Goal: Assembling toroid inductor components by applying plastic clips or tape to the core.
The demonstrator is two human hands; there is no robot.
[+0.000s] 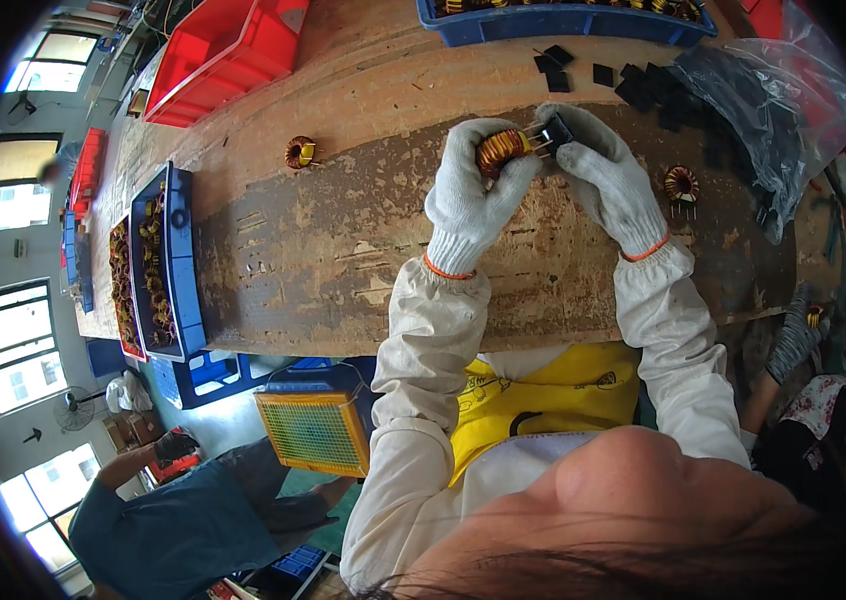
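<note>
Both my hands wear white knit gloves and meet over the worn wooden table. My left hand (pixel 478 185) is closed round a toroidal coil (pixel 500 152) wound in copper wire, its metal leads pointing right. Pinched in my right hand (pixel 608 175) is a small black plastic base (pixel 556 132); the lead tips reach its edge, and I cannot tell whether they are in it. Another coil (pixel 681 185) stands just right of my right hand, leads toward me. A further coil (pixel 300 152) with a yellow patch lies off to the left.
Loose black square pieces (pixel 643 85) lie at the far right beside a clear plastic bag (pixel 783 100). A blue tray (pixel 573 25) of coils stands at the back, a red bin (pixel 228 60) back left, a blue crate (pixel 183 265) of coils at left. Co-workers' gloved hands (pixel 798 330) hold a coil at right.
</note>
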